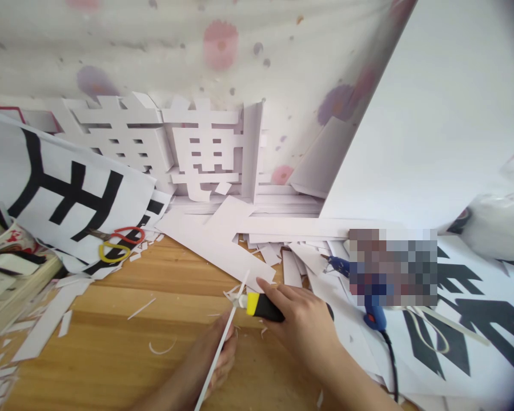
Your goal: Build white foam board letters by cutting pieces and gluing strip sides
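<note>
My right hand (302, 319) is closed around the black handle of a utility knife (252, 304) with a yellow collar. The knife's tip meets the edge of a white foam board piece (216, 355), seen nearly edge-on and tilted. Thin curled shavings cling where the tip touches the board. Partly behind that board, my left hand (225, 348) grips it from below, some fingers hidden. Just beyond the knife lies a flat white board offcut (223, 242) on the wooden table (175, 277).
Scissors (115, 244) with red and yellow handles rest at left by a printed character sheet (72, 188). White cut-out characters (208, 142) stand against the patterned curtain. A blue glue gun (373, 311) with a black cord lies right. A large white board (428, 114) leans behind.
</note>
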A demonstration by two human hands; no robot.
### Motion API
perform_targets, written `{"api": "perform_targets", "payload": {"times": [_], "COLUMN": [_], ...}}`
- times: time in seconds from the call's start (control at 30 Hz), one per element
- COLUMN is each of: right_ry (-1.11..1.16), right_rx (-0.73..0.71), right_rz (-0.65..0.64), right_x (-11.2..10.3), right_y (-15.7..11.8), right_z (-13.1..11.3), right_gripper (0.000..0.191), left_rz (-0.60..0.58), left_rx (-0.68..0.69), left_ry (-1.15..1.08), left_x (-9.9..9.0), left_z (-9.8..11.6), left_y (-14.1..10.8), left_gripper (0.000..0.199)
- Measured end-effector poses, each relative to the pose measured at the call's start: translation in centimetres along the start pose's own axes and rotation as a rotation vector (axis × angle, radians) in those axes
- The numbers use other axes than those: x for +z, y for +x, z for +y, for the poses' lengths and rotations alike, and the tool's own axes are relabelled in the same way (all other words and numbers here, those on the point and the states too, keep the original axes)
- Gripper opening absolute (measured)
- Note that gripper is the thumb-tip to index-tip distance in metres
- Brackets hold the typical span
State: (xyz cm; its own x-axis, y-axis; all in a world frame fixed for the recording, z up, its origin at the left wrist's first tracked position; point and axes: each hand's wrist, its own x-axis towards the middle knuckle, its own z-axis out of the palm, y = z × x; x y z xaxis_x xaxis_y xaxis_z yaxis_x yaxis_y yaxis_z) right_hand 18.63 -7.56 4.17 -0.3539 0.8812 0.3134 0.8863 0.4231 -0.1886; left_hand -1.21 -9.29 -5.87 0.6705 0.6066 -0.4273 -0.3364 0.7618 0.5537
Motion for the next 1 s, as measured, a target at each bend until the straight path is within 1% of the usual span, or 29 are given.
{"api": "perform_targets", "payload": {"times": [0.1,0.27,0.33,0.53,0.6,0.73,0.9,1.0], "right_ry": [-0.008,0.053,0.052,0.042,0.044,0.014,-0.026,0.001], "right_rx": [0.031,-0.044,-0.046,-0.017,-0.015,-0.003,0.054,0.028], "right_rz": [-0.007,-0.076,-0.081,-0.075,-0.065,-0.035,0.022,-0.018], "right_x": [-0.1,-0.5,-0.5,-0.3,-0.2,-0.1,-0.3,-0.4], "right_y": [0.0,-0.2,-0.2,0.1,0.1,0.2,0.4,0.4], "right_z": [0.3,-0.6,-0.7,-0.5,-0.4,0.2,1.0,0.6], "right_gripper": [0.055,0.053,0.052,0.052,0.053,0.052,0.049,0.051], "left_rz": [-0.004,-0.034,-0.054,-0.077,-0.106,-0.160,-0.138,-0.139], "left_rx": [-0.002,0.019,0.002,-0.055,-0.060,-0.042,-0.027,0.016], "left_ry": [0.016,0.016,0.014,-0.016,-0.014,-0.007,-0.030,-0.082], "left_x": [0.4,0.5,0.3,-0.3,-0.5,-0.5,-0.2,-0.5], "left_z": [0.1,0.6,0.7,0.7,0.8,0.8,0.4,0.3], "left_y": [0.0,0.0,0.0,0.2,0.2,0.2,0.0,0.1], "left_gripper": [0.049,0.047,0.047,0.049,0.049,0.048,0.045,0.043]}}
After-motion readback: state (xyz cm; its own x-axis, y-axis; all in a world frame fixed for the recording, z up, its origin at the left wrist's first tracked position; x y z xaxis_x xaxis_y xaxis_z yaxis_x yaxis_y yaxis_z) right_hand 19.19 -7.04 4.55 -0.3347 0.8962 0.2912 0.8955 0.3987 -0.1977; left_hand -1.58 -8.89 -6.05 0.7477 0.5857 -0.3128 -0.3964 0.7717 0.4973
